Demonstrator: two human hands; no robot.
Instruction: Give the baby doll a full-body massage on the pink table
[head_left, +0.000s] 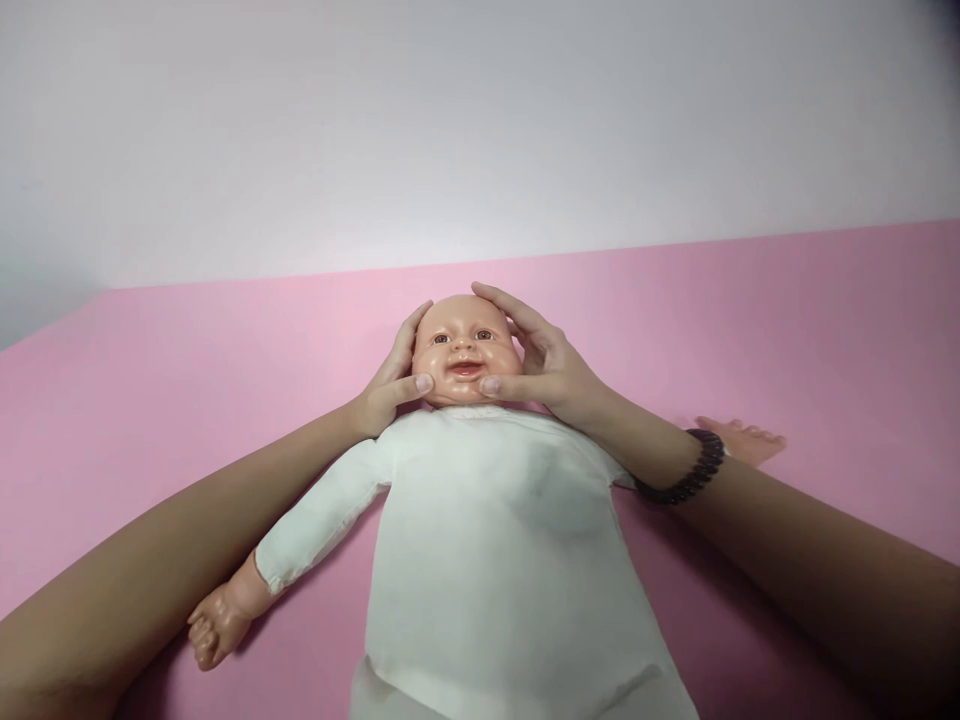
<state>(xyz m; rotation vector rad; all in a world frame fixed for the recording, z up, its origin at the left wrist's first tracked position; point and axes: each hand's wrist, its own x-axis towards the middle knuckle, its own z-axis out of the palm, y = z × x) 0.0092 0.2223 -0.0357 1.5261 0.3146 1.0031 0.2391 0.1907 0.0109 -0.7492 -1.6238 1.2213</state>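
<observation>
I have both hands cupped around the head of a baby doll (466,350), which lies on its back on a pink surface (750,330). My left hand (390,375) wraps the doll's cheek and temple, its thumb pressed to the cheek. My right hand (544,360), with a dark beaded bracelet (690,468) at the wrist, spreads wider on the other side, thumb on the cheek and fingers reaching the forehead. The doll wears a long-sleeved white bodysuit (480,560), and one vinyl doll hand (217,625) lies just below my left forearm.

Left hand (390,375) comes in from eight o'clock, right hand (544,365) from four; both curve, fingers (510,308) spread.
</observation>
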